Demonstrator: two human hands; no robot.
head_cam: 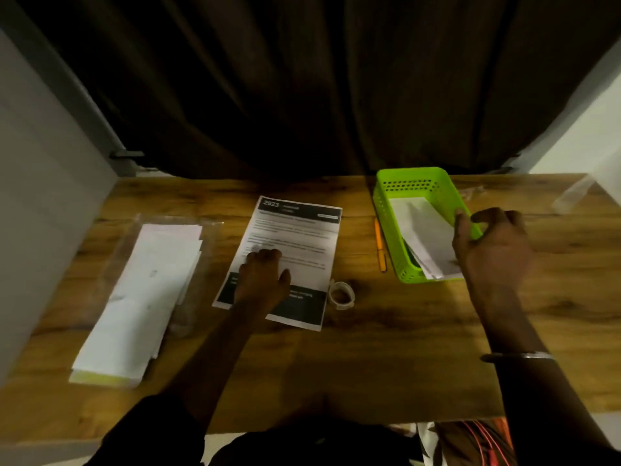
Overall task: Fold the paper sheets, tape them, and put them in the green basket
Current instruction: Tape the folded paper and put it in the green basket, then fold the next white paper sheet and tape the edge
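Note:
A printed paper sheet [295,237] with black bands lies flat in the middle of the wooden table. My left hand [263,277] rests on its lower part, fingers spread, pressing it down. The green basket [389,210] stands to the right and holds folded white papers [423,233]. My right hand [494,250] hovers at the basket's right rim with fingers apart and nothing in it. A roll of clear tape [341,294] lies just right of the sheet's lower corner.
A stack of white sheets [144,297] in a clear sleeve lies at the left. An orange pen [379,245] lies left of the basket. A dark curtain hangs behind the table. A white object [578,193] sits at the far right edge.

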